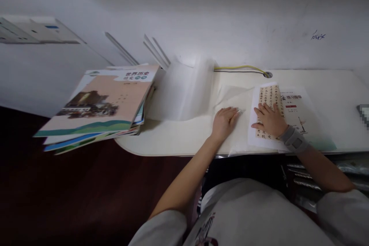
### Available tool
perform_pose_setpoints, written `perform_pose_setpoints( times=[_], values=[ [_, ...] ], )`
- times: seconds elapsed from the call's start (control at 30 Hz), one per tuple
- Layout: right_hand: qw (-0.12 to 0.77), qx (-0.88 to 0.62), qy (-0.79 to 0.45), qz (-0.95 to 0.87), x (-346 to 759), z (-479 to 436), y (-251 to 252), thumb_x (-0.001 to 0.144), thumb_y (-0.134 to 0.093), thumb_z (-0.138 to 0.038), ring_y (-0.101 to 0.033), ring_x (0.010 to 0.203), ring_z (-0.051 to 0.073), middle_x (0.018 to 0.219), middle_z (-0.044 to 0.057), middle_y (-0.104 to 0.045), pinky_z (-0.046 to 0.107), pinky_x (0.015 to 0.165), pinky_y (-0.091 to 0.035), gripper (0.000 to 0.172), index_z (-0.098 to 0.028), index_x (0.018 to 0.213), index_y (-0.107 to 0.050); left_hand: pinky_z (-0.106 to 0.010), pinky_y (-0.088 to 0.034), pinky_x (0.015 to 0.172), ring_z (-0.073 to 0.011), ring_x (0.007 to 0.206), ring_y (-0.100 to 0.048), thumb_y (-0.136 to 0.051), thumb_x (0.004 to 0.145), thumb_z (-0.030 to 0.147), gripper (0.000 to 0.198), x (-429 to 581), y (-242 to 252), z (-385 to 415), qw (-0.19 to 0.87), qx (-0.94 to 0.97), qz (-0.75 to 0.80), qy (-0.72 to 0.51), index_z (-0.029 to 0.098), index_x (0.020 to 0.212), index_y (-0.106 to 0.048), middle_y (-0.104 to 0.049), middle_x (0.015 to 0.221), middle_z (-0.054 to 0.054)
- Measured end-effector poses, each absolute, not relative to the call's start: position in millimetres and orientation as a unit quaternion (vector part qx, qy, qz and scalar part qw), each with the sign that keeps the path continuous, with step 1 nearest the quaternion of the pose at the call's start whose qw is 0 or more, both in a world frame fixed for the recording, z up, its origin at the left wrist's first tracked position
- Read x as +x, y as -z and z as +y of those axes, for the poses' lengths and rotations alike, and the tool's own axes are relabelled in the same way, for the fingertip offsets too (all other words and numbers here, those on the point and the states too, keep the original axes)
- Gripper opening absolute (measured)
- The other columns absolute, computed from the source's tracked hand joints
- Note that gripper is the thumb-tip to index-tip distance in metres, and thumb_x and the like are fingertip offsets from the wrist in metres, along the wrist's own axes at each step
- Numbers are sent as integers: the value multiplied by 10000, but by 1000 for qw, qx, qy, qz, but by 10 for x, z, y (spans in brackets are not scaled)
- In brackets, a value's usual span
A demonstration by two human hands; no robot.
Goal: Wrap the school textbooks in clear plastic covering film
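Observation:
A workbook [302,100] with a white cover lies on the white desk. Its flap or page of handwritten-style Chinese characters [268,94] is folded over at the left. On that printed page rests my right hand [271,119], fingers spread flat, a grey band on the wrist. To its left, my left hand [224,123] has its fingers together on a clear plastic book cover [236,138], gripping a shiny bit of film at the fingertips. The transparent sheet extends from the workbook's left edge across the desk between both hands.
A stack of textbooks [98,100] overhangs the desk's left end. Beside it lie translucent plastic covers [181,88], curled up toward the wall. Yellow and black cables [242,67] enter a round desk hole [268,74]. A dark object [363,115] sits at the right edge.

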State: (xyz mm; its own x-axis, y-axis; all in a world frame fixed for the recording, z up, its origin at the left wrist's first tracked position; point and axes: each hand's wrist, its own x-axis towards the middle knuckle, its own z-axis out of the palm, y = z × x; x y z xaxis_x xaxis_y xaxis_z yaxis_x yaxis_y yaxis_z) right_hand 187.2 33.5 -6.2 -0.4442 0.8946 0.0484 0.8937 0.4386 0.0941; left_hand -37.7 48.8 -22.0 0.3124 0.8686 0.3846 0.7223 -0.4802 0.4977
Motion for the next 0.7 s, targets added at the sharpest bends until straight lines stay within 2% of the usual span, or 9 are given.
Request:
perform_pose_setpoints(
  times=[0.13, 0.27, 0.37, 0.47, 0.6, 0.7],
  values=[
    [-6, 522, -58, 851, 1856, 296, 65, 877, -300, -617, -340, 1300, 377, 1416, 220, -392, 631, 1016, -206, 703, -117, 1357, -420, -385, -416, 998, -180, 1116, -572, -351, 953, 320, 352, -374, 233, 490, 114, 801, 494, -319, 197, 1095, -649, -671, 1134, -56],
    [-11, 486, -55, 872, 1693, 129, 62, 886, -339, -571, -353, 1299, 356, 1412, 212, -402, 599, 1039, -208, 660, -122, 1365, -408, -436, -345, 1050, -243, 1256, -450, -378, 938, 385, 416, -333, 283, 472, 59, 835, 500, -220, 177, 1255, -548, -543, 1319, -97],
    [-9, 477, -55, 877, 1540, -9, 42, 894, -373, -521, -367, 1298, 336, 1398, 217, -419, 519, 1044, -273, 623, -94, 1344, -433, -459, -294, 1073, -292, 1315, -364, -373, 926, 452, 512, -302, 290, 447, 29, 846, 508, -160, 165, 1342, -457, -440, 1411, -114],
    [4, 467, -46, 883, 1494, -11, -32, 907, -394, -435, -409, 1272, 318, 1366, 232, -452, 437, 1018, -343, 557, -43, 1294, -479, -462, -274, 1080, -310, 1325, -343, -361, 914, 503, 563, -289, 271, 430, 21, 850, 511, -130, 176, 1369, -423, -413, 1430, -116],
    [9, 396, 13, 918, 1680, 325, -212, 931, -347, -358, -499, 1193, 251, 1292, 176, -545, 371, 987, -385, 470, -74, 1268, -512, -480, -265, 1075, -331, 1328, -331, -371, 900, 529, 562, -285, 250, 422, 15, 852, 511, -111, 211, 1359, -437, -399, 1438, -116],
    [-7, 425, -11, 905, 1865, 703, -303, 912, -369, -454, -409, 1271, 302, 1384, 177, -454, 468, 1022, -324, 547, -101, 1318, -470, -489, -264, 1072, -330, 1332, -323, -365, 903, 528, 545, -286, 253, 423, 16, 854, 509, -104, 223, 1346, -454, -392, 1443, -115]
  ],
)
